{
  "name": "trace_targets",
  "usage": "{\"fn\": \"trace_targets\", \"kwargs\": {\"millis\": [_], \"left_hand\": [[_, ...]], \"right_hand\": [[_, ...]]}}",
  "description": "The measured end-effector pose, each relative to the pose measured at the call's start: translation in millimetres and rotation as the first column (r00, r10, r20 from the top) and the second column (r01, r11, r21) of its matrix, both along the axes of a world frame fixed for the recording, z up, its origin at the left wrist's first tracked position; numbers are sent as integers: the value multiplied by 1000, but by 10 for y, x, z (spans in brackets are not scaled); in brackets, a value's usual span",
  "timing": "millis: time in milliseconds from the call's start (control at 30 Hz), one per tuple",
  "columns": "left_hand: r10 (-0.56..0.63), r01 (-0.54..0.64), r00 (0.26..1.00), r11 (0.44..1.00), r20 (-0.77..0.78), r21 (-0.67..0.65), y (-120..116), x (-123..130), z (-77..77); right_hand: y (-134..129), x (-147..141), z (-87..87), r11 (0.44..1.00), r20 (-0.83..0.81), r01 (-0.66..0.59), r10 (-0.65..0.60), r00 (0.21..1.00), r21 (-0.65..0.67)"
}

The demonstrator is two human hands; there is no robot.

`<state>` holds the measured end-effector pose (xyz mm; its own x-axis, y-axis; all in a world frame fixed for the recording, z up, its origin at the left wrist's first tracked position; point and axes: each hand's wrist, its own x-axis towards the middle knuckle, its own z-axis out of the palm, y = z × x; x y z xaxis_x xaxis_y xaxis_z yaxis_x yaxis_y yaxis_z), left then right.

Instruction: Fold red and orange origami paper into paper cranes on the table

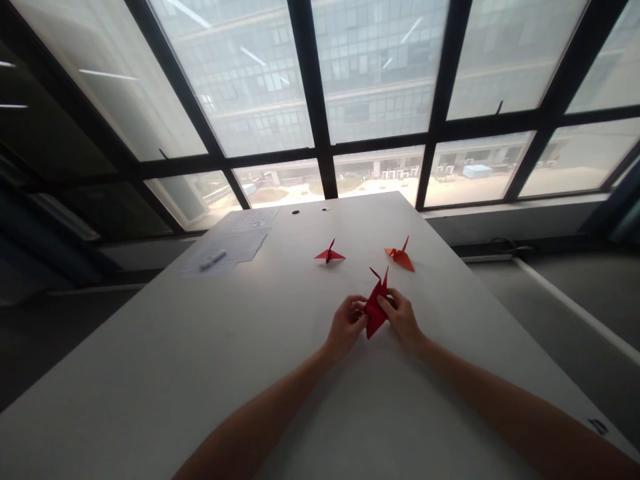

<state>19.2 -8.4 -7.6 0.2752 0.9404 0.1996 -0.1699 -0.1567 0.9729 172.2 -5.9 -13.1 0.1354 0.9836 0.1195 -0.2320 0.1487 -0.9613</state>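
Note:
Between my two hands is a red paper crane (376,312), its wings folded together and two thin points sticking up at the top. My left hand (346,327) pinches its left edge, thumb in front. On the other side my right hand (401,319) grips the paper near the upper right, its thumb pressed on the front face. Beyond my hands stands a finished red crane (329,255) with its wings spread. An orange crane (401,257) rests to the right of that one, tilted on the table.
The long white table (200,347) reaches to the windows. Papers (225,250) lie at its far left with a blurred marker-like object (213,260) on them. Cable holes (295,213) are at the far end. A small dark mark (598,426) is near the right edge.

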Motion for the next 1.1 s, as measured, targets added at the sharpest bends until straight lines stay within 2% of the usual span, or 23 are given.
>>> {"fn": "trace_targets", "kwargs": {"millis": [100, 233, 367, 467, 533, 567, 667, 733, 800, 867, 1000, 1100], "left_hand": [[17, -17, 1000, 999, -5, -27, 2, -8, 15], [1, -1, 1000, 997, 2, -72, 1, -18, 32], [-81, 86, 995, 991, 51, -105, 43, -67, 23], [-159, 163, 986, 978, 43, -132, 83, -99, 14], [-163, 166, 986, 976, 34, -141, 94, -97, 16], [-136, 139, 990, 981, 28, -136, 93, -87, 17], [39, -40, 999, 996, -21, -80, 63, -37, 17], [103, -104, 992, 994, -70, -18, 36, -4, 7], [95, -91, 990, 995, -108, 46, 18, 18, -9], [84, -76, 989, 994, -118, 72, 17, 29, -25], [117, -116, 992, 993, -52, 22, 39, 41, -41], [176, -174, 984, 984, -30, 38, 26, 54, -36]], "right_hand": [[-4, 9, -6, 1000, -70, -5, 3, 998, -15], [-27, 6, 6, 993, -151, -110, 102, 983, -43], [-62, 17, 30, 975, -239, -203, 177, 955, -91], [-67, 21, 31, 960, -244, -256, 223, 944, -115], [-68, -1, 22, 971, -157, -219, 203, 967, -95], [-72, -21, 15, 985, -79, -159, 153, 985, -66], [-107, -106, -4, 996, 196, 10, -26, 980, 84], [-142, -156, -12, 988, 322, -16, -34, 946, 150], [-166, -176, -11, 984, 380, -77, 10, 925, 162], [-167, -163, 1, 986, 355, -103, 50, 934, 132], [-119, -81, 44, 992, 101, -123, 122, 987, -1], [-88, -34, 65, 989, -4, -140, 140, 990, -46]]}}
